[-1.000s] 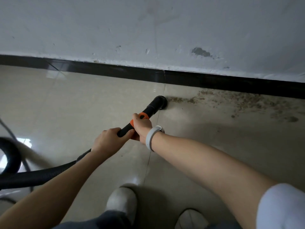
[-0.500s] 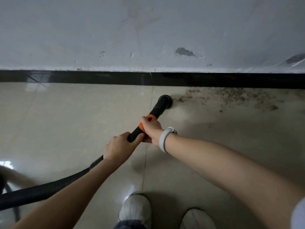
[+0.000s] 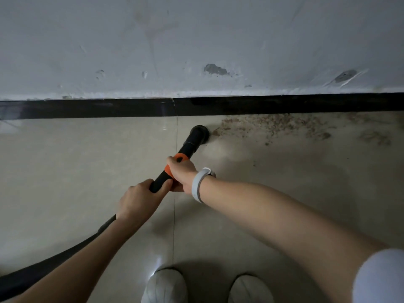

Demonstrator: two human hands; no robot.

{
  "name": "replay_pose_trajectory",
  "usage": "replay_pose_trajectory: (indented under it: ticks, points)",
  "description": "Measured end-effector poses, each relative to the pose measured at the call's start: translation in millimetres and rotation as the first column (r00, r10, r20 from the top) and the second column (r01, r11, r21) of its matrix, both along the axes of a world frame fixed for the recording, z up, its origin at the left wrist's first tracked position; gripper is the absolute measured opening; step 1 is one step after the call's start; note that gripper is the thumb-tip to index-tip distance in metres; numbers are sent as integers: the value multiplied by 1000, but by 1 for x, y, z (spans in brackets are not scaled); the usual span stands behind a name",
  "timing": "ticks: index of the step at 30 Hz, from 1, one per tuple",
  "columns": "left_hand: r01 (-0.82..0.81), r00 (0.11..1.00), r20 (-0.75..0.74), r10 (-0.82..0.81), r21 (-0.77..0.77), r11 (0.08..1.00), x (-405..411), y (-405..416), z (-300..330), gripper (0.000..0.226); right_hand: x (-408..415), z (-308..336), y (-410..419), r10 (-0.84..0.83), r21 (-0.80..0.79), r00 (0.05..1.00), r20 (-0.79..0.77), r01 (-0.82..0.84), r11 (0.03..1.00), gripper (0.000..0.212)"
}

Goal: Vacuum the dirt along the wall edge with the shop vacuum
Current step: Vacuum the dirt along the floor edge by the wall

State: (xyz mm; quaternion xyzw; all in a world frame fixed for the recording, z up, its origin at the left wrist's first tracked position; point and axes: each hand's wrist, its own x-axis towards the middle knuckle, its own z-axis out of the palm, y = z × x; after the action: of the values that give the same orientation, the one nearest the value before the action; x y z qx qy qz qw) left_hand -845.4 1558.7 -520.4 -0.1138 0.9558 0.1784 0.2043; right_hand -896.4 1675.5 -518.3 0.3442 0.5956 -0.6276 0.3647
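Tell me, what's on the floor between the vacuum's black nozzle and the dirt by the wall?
Nothing much: in the head view the nozzle sits right at the left edge of the dirt, with only a sliver of bare floor tile between them.

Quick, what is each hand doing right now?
Left hand: grips the black vacuum wand.
Right hand: grips the wand's orange collar.

I can read no text, label, brand or number anywhere here, not on anything I hold or see.
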Motion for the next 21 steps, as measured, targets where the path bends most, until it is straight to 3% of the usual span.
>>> replay_pose_trajectory:
  ticks: [8,21]
  points:
    - [112,994,4,-113,61,992,-15,47,-12,53,-7,-5,53,-82,31,996,17,81,996,24]
    - [62,998,-9,-61,64,996,-1,49,-21,47,-1,-17,54,-25,-11,1000,-3,25,1000,21]
